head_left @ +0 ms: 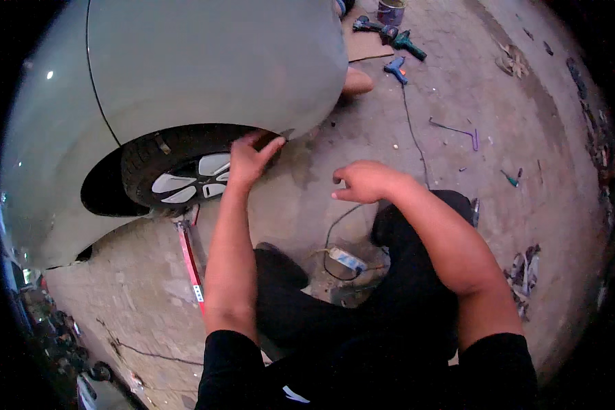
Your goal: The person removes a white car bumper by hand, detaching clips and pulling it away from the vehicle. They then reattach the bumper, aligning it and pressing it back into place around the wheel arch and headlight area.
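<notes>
A grey car body (212, 61) fills the upper left. In its wheel arch is a black tire (140, 164) on a black and silver wheel (212, 165). My left hand (251, 154) grips the tire's upper right part, its fingertips partly hidden in the dark gap by the fender. My right hand (362, 181) is held in the air right of the wheel, fingers apart and slightly bent, holding nothing. A red jack handle (188, 260) runs from under the car beside my left forearm.
Power tools (406, 44), a blue corded tool (395, 68), a bucket (391, 12), a purple-handled rod (473, 137) and a screwdriver (509, 178) lie ahead-right. A power strip (345, 258) with cords lies between my knees. Another person's bare limb (355, 82) shows behind the car.
</notes>
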The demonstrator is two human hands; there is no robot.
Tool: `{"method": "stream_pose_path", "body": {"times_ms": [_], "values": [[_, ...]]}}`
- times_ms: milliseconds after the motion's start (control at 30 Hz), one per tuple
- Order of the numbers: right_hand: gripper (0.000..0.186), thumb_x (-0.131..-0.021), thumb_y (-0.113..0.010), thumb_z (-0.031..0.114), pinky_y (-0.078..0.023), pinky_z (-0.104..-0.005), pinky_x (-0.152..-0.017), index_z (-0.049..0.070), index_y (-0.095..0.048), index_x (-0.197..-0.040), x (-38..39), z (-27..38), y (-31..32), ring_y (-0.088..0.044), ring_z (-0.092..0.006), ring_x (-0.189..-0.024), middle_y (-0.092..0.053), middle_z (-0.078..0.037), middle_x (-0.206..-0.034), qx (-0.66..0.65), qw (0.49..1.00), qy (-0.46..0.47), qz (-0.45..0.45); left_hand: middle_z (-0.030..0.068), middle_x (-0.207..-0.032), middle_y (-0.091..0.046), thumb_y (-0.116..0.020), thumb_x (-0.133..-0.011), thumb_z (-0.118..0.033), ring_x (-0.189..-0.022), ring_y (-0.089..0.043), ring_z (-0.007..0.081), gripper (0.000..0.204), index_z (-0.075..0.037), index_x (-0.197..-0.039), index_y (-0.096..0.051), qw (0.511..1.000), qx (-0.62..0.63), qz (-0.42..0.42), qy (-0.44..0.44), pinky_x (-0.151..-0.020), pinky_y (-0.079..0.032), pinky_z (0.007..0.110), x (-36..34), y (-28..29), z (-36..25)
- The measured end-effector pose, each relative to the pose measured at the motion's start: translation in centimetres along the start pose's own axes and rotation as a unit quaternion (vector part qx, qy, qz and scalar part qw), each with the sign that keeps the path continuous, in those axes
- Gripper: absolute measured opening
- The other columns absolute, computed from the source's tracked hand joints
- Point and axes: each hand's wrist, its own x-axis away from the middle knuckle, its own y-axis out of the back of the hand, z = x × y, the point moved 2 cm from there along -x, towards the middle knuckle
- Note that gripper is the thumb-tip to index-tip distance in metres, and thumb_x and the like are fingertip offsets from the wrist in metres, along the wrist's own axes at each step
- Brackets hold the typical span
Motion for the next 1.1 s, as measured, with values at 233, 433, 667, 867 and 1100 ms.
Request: {"method": "stream_pose_path", "body": {"times_ms": [233,433,667,867,1100], "values": [[0.049,-0.093,-0.062,0.047,-0.053,-0.0505,-0.086,0.004,-0.066,-0.117,0.1,-0.3,0.4,-0.067,-0.0391,-0.101,-0.072,-0.017,-0.101,-0.002,0.999,-0.032,0.015,0.0139,-0.088,-0.076,-0.074,-0.093,-0.023,-0.077,-0.065,0.0144,0.03,0.006,-0.101,-0.071,1.0,0.004,-0.019,0.024,-0.074,-0.052,0.031,0.4,-1.8,0.3],[0.049,-0.094,-0.061,0.047,-0.053,-0.0521,-0.088,0.003,-0.066,-0.115,-0.2,-0.4,0.8,-0.066,-0.0407,-0.105,-0.071,-0.02,-0.111,0.002,0.999,-0.037,0.021,0.0166,-0.093,-0.076,-0.073,-0.093,-0.022,-0.082,-0.071,0.0204,0.029,0.005,-0.102,-0.072,0.999,-0.041,-0.028,-0.002,-0.077,-0.053,0.034,0.4,-1.7,0.1],[0.08,-0.094,-0.062,0.039,-0.045,-0.0476,-0.104,-0.01,-0.028,-0.148,-4.6,0.0,1.9,-0.055,-0.0443,-0.125,-0.054,-0.031,-0.136,-0.178,0.953,-0.121,-0.212,0.0198,-0.099,-0.075,-0.073,-0.091,-0.024,-0.09,-0.072,0.0339,0.03,0.003,-0.104,-0.071,0.997,-0.079,0.003,-0.022,-0.082,-0.054,0.039,-0.5,-1.6,-0.4],[0.079,-0.093,-0.063,0.039,-0.046,-0.0478,-0.104,-0.009,-0.031,-0.147,-6.9,4.1,0.2,-0.055,-0.0441,-0.124,-0.057,-0.03,-0.133,-0.156,0.979,-0.008,-0.13,0.02,-0.105,-0.075,-0.074,-0.092,-0.028,-0.095,-0.073,0.0285,0.037,0.005,-0.109,-0.07,0.996,-0.091,0.02,-0.009,-0.085,-0.053,0.037,-0.5,-1.1,0.2],[0.044,-0.092,-0.063,0.042,-0.055,-0.0508,-0.091,0.002,-0.073,-0.109,-5.6,5.1,0.3,-0.066,-0.0367,-0.112,-0.071,-0.018,-0.117,0.018,0.996,-0.071,0.059,0.01,-0.096,-0.075,-0.073,-0.09,-0.024,-0.087,-0.067,0.0207,0.034,0.006,-0.107,-0.07,0.992,0.092,-0.027,0.085,-0.084,-0.051,0.035,-0.1,-0.5,-0.6]]}}
